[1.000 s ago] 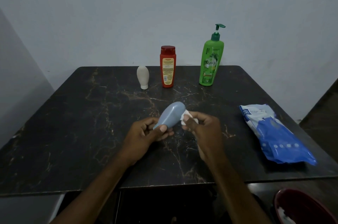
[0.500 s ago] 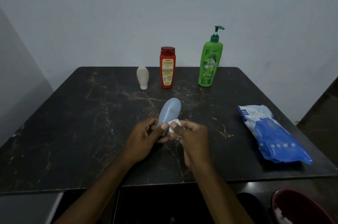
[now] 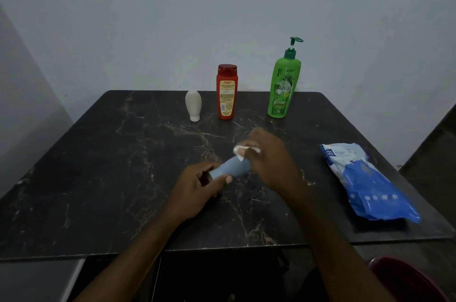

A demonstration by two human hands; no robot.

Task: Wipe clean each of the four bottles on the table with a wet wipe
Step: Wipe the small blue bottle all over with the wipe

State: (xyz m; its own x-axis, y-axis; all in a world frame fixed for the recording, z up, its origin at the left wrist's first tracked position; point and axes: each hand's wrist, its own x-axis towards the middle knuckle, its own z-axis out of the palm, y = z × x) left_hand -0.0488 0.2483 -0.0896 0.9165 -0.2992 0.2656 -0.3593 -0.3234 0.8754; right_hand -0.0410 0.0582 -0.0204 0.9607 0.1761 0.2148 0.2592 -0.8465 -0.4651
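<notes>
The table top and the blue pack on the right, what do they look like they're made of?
The table top looks like polished dark stone, perhaps marble or a laminate copy: black with pale branching veins and a soft sheen. The blue pack looks like thin flexible plastic film: it lies creased and slumped, with glossy highlights along the folds and printing on its surface.
</notes>
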